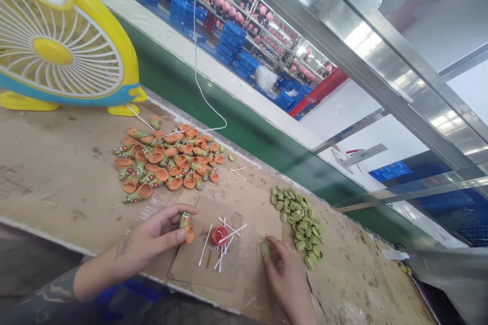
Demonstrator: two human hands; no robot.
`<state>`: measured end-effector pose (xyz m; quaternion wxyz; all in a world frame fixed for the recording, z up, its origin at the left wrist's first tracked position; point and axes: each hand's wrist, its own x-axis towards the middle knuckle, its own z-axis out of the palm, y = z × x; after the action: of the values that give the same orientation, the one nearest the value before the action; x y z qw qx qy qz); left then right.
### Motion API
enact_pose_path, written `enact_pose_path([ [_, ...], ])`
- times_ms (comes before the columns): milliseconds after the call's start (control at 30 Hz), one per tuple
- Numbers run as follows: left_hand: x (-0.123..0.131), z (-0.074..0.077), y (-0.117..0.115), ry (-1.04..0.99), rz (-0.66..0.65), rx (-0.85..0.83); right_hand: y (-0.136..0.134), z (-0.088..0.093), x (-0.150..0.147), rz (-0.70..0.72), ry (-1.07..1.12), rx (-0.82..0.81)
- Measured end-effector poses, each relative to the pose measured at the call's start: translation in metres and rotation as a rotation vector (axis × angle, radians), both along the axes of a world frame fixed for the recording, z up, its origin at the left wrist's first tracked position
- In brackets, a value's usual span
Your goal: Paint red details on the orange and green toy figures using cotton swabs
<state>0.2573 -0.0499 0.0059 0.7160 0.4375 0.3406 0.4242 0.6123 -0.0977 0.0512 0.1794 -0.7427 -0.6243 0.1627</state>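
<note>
My left hand (162, 231) pinches a small green and orange figurine (185, 221) between thumb and fingers, its orange cup-like end pointing down. My right hand (285, 269) has thumb and forefinger closed on a small green oval cap (265, 249). Between the hands stands a little pot of red paint (220, 235), with several cotton swabs (206, 245) lying around and across it on a cardboard sheet (190, 269). Right of it lies a heap of green oval caps (299, 218). Beyond my left hand is a pile of similar green and orange figurines (171, 157).
A yellow and blue cartoon fan (131, 51) stands at the back left of the cardboard-covered table (57, 162). Its white cord (196, 61) hangs past the green belt (244, 127). Two loose swabs (238, 172) lie behind. A clear bottle (395, 255) is at the far right.
</note>
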Motion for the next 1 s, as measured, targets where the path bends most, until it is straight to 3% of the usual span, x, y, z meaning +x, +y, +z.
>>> enact_pose_path([
  [167,0.000,0.002,-0.002,-0.014,0.013,0.028,-0.006,-0.008,-0.005,-0.011,0.096,0.077],
  [367,0.002,0.003,-0.003,-0.052,-0.019,0.004,-0.023,-0.019,-0.031,-0.120,0.519,0.260],
  [433,0.002,0.006,-0.003,-0.039,-0.018,-0.001,-0.020,-0.015,-0.033,-0.131,0.430,0.222],
  [567,0.001,0.016,-0.005,-0.038,0.001,-0.023,-0.007,-0.004,-0.022,-0.252,0.057,-0.005],
  [667,0.000,0.021,-0.006,-0.060,0.001,-0.030,-0.004,-0.004,-0.012,-0.313,-0.077,-0.161],
  [767,0.001,0.021,-0.006,-0.075,-0.004,-0.028,-0.010,-0.009,-0.004,-0.235,-0.030,-0.089],
  [900,0.001,0.019,-0.005,-0.092,-0.005,-0.030,-0.015,-0.014,0.004,0.027,0.032,0.073],
  [1000,0.001,0.016,-0.003,-0.101,-0.022,-0.039,-0.015,-0.012,0.004,0.040,0.057,0.080],
])
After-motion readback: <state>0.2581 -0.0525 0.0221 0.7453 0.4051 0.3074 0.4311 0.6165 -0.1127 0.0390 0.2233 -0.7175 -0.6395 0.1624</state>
